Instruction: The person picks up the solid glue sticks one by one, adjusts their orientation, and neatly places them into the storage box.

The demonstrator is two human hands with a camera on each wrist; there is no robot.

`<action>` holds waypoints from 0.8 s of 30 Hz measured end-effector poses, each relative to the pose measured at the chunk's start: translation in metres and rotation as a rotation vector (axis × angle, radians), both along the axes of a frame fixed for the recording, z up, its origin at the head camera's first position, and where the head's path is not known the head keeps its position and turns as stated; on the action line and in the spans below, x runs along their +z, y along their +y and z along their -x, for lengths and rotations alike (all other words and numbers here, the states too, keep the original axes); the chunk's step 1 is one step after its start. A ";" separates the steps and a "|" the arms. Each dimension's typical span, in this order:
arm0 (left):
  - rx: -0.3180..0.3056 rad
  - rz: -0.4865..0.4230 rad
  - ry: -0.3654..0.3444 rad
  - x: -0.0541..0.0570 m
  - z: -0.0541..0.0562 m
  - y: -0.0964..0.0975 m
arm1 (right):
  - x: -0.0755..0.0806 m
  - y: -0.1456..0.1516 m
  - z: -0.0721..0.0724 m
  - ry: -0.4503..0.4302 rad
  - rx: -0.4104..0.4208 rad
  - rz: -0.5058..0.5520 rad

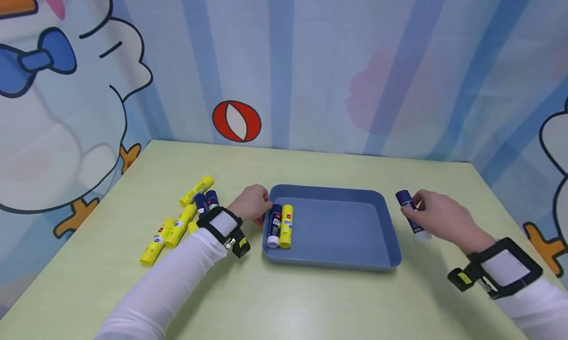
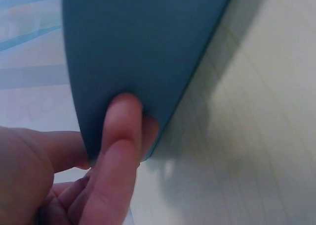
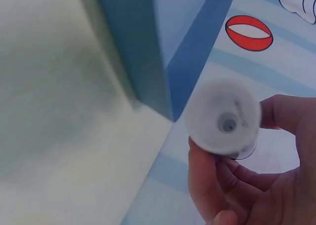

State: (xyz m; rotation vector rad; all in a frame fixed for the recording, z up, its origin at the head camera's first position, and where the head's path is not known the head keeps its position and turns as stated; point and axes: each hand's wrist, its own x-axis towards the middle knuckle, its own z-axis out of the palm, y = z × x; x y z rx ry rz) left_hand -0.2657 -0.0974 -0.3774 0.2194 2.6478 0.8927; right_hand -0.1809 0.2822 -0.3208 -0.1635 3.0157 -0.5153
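My left hand (image 1: 250, 202) pinches the left wall of a blue-grey tray (image 1: 341, 226). In the left wrist view a fingertip presses the tray's outer wall (image 2: 133, 47), and the thumb is at its edge. Inside the tray, along its left side, a dark blue glue stick (image 1: 274, 226) and a yellow glue stick (image 1: 286, 226) lie side by side. Beyond the tray's right side, my right hand (image 1: 443, 219) holds another dark blue glue stick (image 1: 405, 199), tilted, between thumb and fingers. Its white hollow base (image 3: 222, 116) faces the camera in the right wrist view.
Left of the tray, several more glue sticks lie loosely together on the pale table (image 1: 319, 305), among them yellow ones (image 1: 158, 241) and dark blue ones (image 1: 212, 198). My left forearm partly covers them. A printed curtain (image 1: 310, 73) stands behind the table.
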 end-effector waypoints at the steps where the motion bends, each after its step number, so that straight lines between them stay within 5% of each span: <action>1: 0.000 0.001 -0.001 0.001 0.000 0.001 | 0.004 -0.004 0.003 -0.010 0.007 0.003; 11: 0.006 0.013 -0.016 0.002 0.000 0.002 | 0.020 -0.053 0.027 -0.088 0.100 0.069; 19: 0.009 0.018 -0.014 0.003 0.000 0.002 | 0.006 -0.090 0.040 -0.230 0.144 0.204; 24: 0.002 0.015 -0.013 0.000 0.002 0.001 | -0.005 -0.113 0.051 -0.405 0.154 0.271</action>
